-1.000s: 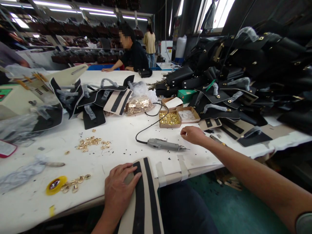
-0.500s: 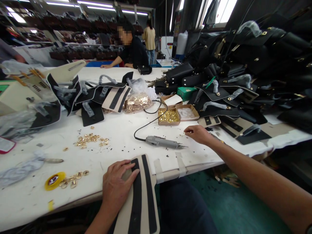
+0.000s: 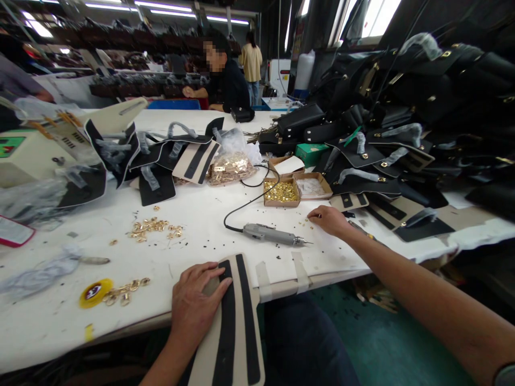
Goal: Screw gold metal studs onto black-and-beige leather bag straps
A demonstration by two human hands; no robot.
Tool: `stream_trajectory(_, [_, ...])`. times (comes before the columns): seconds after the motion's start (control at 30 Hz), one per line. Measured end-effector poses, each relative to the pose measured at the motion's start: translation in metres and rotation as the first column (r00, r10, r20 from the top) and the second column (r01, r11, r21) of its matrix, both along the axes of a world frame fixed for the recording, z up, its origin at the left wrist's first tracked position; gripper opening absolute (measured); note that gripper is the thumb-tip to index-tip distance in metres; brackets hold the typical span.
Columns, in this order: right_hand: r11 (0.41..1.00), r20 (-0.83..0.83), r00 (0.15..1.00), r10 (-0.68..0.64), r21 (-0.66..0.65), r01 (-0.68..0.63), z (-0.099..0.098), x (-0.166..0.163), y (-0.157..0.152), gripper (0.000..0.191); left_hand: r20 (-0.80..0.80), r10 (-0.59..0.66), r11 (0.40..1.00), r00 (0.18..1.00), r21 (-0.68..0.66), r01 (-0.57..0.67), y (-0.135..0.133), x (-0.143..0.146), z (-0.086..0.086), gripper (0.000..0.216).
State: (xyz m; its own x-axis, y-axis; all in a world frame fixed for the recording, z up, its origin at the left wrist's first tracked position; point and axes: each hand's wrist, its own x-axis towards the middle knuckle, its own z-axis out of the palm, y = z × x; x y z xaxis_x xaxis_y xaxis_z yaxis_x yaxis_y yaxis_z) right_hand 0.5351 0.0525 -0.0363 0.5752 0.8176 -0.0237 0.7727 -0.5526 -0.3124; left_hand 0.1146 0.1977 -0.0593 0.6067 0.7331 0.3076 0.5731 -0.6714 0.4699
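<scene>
Here, pressing down on a stiff beige panel (image 3: 241, 332) with black stripes.
Spread wide on it with left hand (image 3: 197, 305); pinched narrow with right hand (image 3: 330, 220) at two o'clock, over tiny gold studs (image 3: 302, 221).

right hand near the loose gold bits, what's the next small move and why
With the right hand, probably pinch up one of the small gold pieces lying by its fingers. The left hand lies flat on the striped panel and the electric screwdriver lies untouched on the table, so a fastener seems the missing piece.
</scene>
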Motion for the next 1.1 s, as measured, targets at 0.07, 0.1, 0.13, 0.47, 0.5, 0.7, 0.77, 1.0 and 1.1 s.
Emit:
stream_trajectory(0.07, [1.000, 0.008, 1.000, -0.007, 0.012, 0.007, 0.001, 0.002, -0.002, 0.019, -0.007, -0.002, 1.000, 1.000, -0.005, 0.002, 0.000, 0.000, 0.000, 0.024])
stream_trajectory(0.1, [1.000, 0.015, 1.000, -0.018, 0.025, 0.018, 0.003, 0.003, -0.003, 0.021, -0.007, -0.004, 1.000, 1.000, -0.007, 0.004, 0.000, 0.000, 0.000, 0.024])
stream_trajectory(0.13, [0.999, 0.024, 0.999, -0.033, 0.042, 0.032, 0.006, 0.003, -0.004, 0.023, -0.007, -0.005, 1.000, 1.000, -0.008, 0.005, 0.000, -0.001, 0.000, 0.024])
stream_trajectory(0.47, [1.000, 0.067, 0.998, -0.004, 0.004, 0.004, 0.027, -0.040, 0.003, 0.020, -0.011, 0.003, 1.000, 1.000, -0.016, -0.004, -0.001, 0.000, 0.000, 0.023])
stream_trajectory(0.5, [1.000, 0.077, 0.997, -0.018, -0.016, 0.019, 0.025, -0.045, 0.004, 0.020, -0.008, 0.001, 1.000, 1.000, -0.016, -0.001, -0.001, 0.000, 0.000, 0.023])
stream_trajectory(0.7, [0.991, 0.113, 0.990, -0.084, -0.091, 0.094, 0.015, -0.051, 0.008, 0.019, 0.006, -0.011, 1.000, 1.000, -0.015, 0.011, -0.001, 0.000, 0.000, 0.024])
stream_trajectory(0.77, [0.989, 0.104, 0.991, -0.085, -0.111, 0.096, 0.015, -0.048, 0.007, 0.021, 0.006, -0.008, 1.000, 1.000, -0.014, 0.008, -0.001, 0.000, 0.001, 0.024])
stream_trajectory(1.0, [0.987, 0.057, 0.998, -0.016, -0.158, 0.025, 0.017, -0.046, 0.005, 0.022, -0.005, -0.002, 1.000, 1.000, -0.012, 0.002, -0.001, 0.000, 0.001, 0.024])
stream_trajectory(1.1, [0.989, 0.070, 0.996, -0.049, -0.134, 0.058, 0.018, -0.045, 0.004, 0.020, -0.004, 0.008, 1.000, 1.000, -0.007, -0.008, -0.001, 0.000, 0.000, 0.025])
